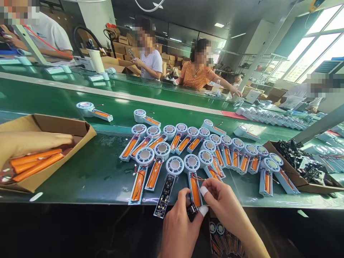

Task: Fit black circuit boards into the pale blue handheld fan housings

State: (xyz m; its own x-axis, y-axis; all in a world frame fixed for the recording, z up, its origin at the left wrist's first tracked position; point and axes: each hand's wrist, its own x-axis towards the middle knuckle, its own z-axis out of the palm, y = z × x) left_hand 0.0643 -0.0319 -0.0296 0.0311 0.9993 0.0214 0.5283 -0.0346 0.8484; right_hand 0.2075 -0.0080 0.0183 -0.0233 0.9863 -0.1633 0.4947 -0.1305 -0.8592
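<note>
My left hand [180, 222] holds a small black circuit board [191, 211] between thumb and fingers at the table's front edge. Close on its right, my right hand [221, 199] pinches around thin wires beside the board. Just beyond both hands lies a fan unit [191, 162] with an orange battery [195, 190] in its open handle and red wires coming out. To its left, another fan unit [174, 166] has a long black circuit board [164, 195] over its handle. White covers sit on my thumb tips.
Many fan units [145, 156] spread over the green table [102, 168]. A cardboard box [67, 154] with orange batteries stands left, another person's arm [34, 143] reaching in. A box of black boards [317, 186] stands right. Several people work across the table.
</note>
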